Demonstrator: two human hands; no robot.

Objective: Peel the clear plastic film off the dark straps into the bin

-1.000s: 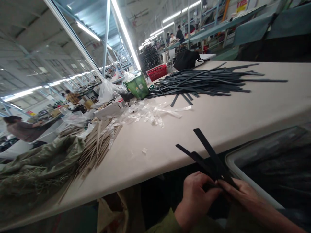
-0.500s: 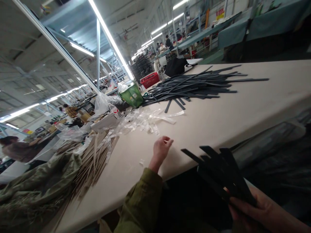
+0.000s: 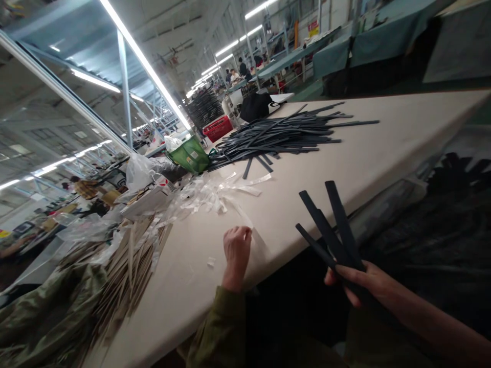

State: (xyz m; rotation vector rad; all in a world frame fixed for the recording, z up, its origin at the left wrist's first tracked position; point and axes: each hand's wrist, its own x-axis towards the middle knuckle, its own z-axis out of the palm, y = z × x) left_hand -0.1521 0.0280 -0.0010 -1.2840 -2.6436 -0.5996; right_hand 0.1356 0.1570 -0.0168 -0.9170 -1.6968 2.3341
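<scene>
My left hand point(image 3: 237, 254) is over the near part of the table, its fingers closed in a pinch. A thin clear plastic strip point(image 3: 242, 213) runs from the loose pile of clear strips point(image 3: 209, 194) to my fingertips and appears pinched there. My right hand point(image 3: 362, 280) grips several flat black strips point(image 3: 333, 237) beyond the table's front edge. Their upper ends fan apart and point up and away; the lower ends are lost in the dark. A large heap of similar black strips point(image 3: 276, 133) lies farther back on the table.
Beige table point(image 3: 345, 168) slants across the view. Thin brown strips point(image 3: 130, 266) and olive cloth point(image 3: 49, 312) lie at left. A green bag point(image 3: 191, 155), a red basket point(image 3: 217, 128) and a black bag point(image 3: 255, 107) stand behind. Dark bundles in plastic point(image 3: 456, 204) lie at right.
My right hand has raised the black strips, which now show more clearly and spread apart. My left hand has turned its fingers upward, and a clear strip now reaches it. The view has swung right.
</scene>
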